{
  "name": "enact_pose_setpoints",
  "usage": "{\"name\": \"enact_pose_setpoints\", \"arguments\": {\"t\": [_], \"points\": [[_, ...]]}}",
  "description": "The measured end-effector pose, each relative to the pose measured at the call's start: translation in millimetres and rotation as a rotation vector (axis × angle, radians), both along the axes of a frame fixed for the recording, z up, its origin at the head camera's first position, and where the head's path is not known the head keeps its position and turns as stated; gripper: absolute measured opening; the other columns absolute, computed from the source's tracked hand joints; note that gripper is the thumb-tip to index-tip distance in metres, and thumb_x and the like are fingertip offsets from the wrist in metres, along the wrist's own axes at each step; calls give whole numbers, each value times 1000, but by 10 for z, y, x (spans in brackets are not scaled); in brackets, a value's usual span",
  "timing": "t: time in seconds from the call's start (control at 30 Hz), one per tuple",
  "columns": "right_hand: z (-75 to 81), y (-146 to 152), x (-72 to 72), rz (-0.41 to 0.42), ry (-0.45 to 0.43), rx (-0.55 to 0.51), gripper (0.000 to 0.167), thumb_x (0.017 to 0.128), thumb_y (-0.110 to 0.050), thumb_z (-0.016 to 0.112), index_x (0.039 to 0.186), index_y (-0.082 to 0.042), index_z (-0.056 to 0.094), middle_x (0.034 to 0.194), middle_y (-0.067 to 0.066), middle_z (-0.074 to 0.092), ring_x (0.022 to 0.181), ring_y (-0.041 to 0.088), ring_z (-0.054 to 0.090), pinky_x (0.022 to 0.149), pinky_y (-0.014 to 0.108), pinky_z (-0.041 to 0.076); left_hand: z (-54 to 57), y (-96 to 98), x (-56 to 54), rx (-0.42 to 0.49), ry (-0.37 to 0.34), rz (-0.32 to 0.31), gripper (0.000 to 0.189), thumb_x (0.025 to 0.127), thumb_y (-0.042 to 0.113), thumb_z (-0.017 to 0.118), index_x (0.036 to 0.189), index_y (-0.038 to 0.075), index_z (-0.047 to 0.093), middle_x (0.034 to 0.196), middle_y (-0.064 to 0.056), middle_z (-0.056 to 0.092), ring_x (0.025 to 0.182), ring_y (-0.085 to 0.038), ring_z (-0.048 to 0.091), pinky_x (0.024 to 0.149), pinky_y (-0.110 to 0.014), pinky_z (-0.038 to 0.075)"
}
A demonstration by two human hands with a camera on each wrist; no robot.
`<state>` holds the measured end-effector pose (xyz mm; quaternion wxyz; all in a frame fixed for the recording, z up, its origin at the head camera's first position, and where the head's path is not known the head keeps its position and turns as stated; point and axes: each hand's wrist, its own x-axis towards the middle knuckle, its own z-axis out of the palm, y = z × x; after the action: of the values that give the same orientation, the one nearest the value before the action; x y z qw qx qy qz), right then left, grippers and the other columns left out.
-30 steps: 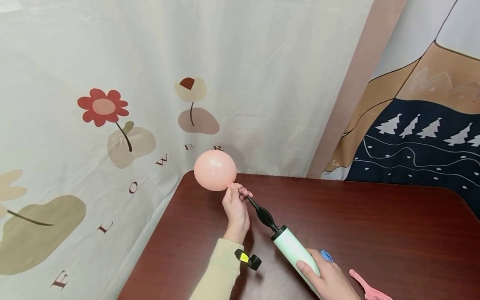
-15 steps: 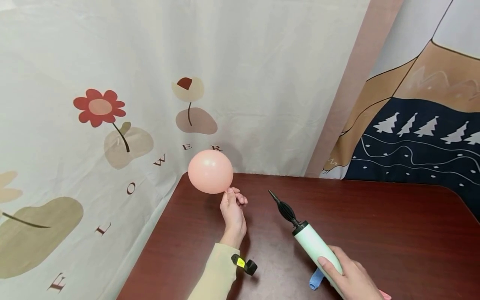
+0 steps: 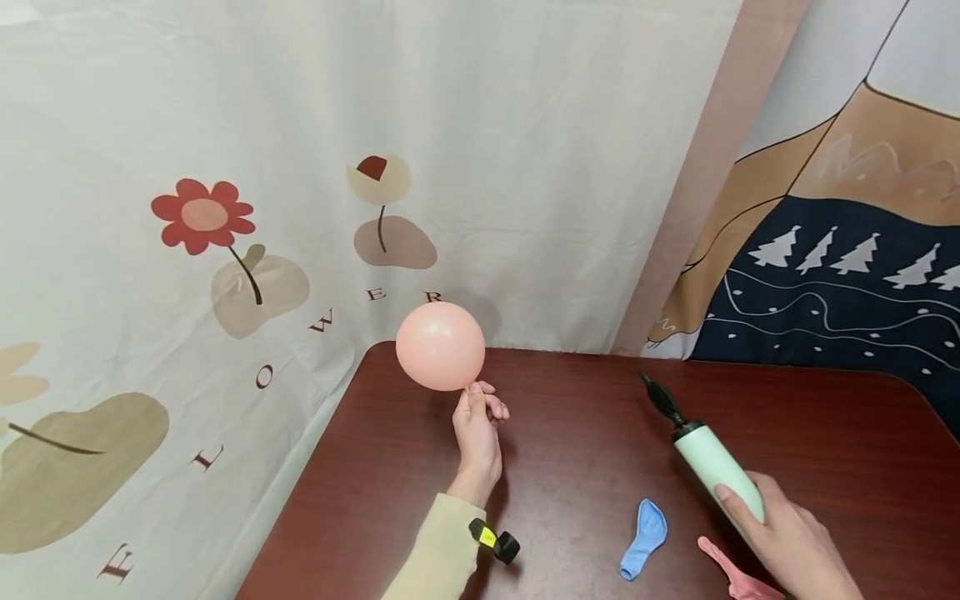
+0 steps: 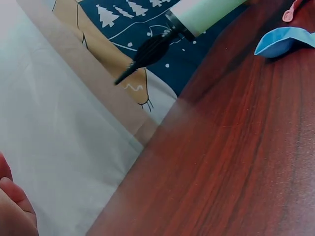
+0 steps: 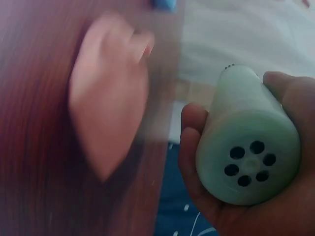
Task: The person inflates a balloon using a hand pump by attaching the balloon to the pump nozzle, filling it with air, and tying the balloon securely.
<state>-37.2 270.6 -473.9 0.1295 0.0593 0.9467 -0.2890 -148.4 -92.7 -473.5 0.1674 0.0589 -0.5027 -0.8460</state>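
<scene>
In the head view an inflated pink balloon (image 3: 441, 346) stands above my left hand (image 3: 478, 429), which pinches its neck between thumb and finger. Farther right, my right hand (image 3: 795, 529) grips a mint-green balloon pump (image 3: 718, 467) around its barrel. The pump's black nozzle (image 3: 662, 398) points up and left, apart from the balloon. The right wrist view shows the pump's round end with several holes (image 5: 248, 157), the fingers curled round it. Only some fingertips (image 4: 15, 196) of the left hand show in the left wrist view; its balloon is out of that frame.
A flat blue balloon (image 3: 643, 537) lies on the dark red table (image 3: 570, 467). Beside it, partly under the right hand, lies a flat pink balloon (image 3: 735, 575). A printed curtain (image 3: 555, 208) hangs along the table's back and left. A black strap device (image 3: 495, 540) sits at the left cuff.
The pump's nozzle has come away from the left hand and the balloon. My right hand has carried the pump to the right, uncovering the blue balloon. The left hand still holds the inflated balloon.
</scene>
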Motion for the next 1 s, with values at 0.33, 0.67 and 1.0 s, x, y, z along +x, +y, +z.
{"name": "enact_pose_setpoints", "arguments": {"t": [0.33, 0.67, 1.0], "points": [[-99, 497, -101, -135, -25, 68, 97, 103, -66, 43, 139, 23, 28, 117, 42, 51, 94, 47, 60, 73, 58, 50, -42, 55, 59, -39, -26, -48, 26, 114, 22, 41, 97, 6, 52, 62, 1, 49, 57, -12, 53, 60, -21, 43], [-269, 753, -162, -196, 13, 124, 94, 101, -60, 55, 127, 28, 35, 105, 40, 51, 89, 45, 56, 72, 59, 50, -63, 94, 101, -34, -23, -99, 25, 114, 18, 39, 98, 5, 52, 62, 1, 50, 57, -12, 52, 59, -21, 46], [-314, 804, -187, -194, 5, 161, 92, 99, -58, 60, 123, 29, 40, 101, 39, 53, 87, 44, 56, 72, 60, 50, -67, 119, 129, -27, -18, -149, 26, 114, 20, 39, 97, 5, 53, 61, 2, 49, 56, -13, 51, 59, -22, 45]]}}
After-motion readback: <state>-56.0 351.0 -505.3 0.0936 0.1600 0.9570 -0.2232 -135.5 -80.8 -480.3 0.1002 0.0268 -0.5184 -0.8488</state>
